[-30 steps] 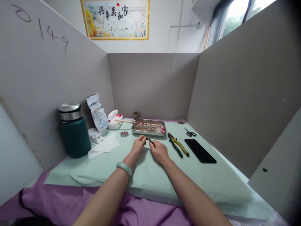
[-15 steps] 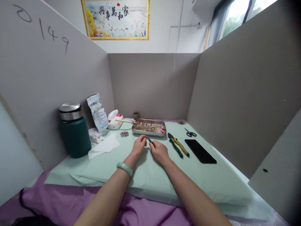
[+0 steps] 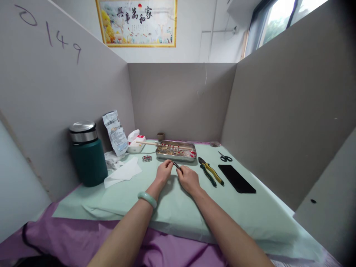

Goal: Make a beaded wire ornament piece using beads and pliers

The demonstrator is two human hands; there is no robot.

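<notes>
My right hand [image 3: 188, 178] is closed around a slim dark metal tool [image 3: 176, 165], most of which my fingers cover. Its narrow end points up and left to the fingertips of my left hand [image 3: 164, 171]. Those fingers are pinched together at the tool's tip; whatever small piece they hold is too small to make out. A pale green bangle [image 3: 147, 199] circles my left wrist. Just beyond both hands stands a metal tray [image 3: 178, 159] with many small red, gold and clear beads, and a wooden stick [image 3: 147, 143] lies across it. A small beaded cluster [image 3: 147, 158] lies left of the tray.
Right of my hands lie large green-and-yellow pliers [image 3: 211, 172], black scissors [image 3: 226, 158] and a black phone-like slab [image 3: 236, 178]. On the left stand a dark green flask [image 3: 89, 161], a silver pouch [image 3: 115, 133], a tissue pack [image 3: 136, 144] and white paper [image 3: 124, 173]. Grey partitions [image 3: 182, 100] enclose the table.
Hardly anything differs. Both hands stay in the same place, with the tool's tip still at the left fingertips.
</notes>
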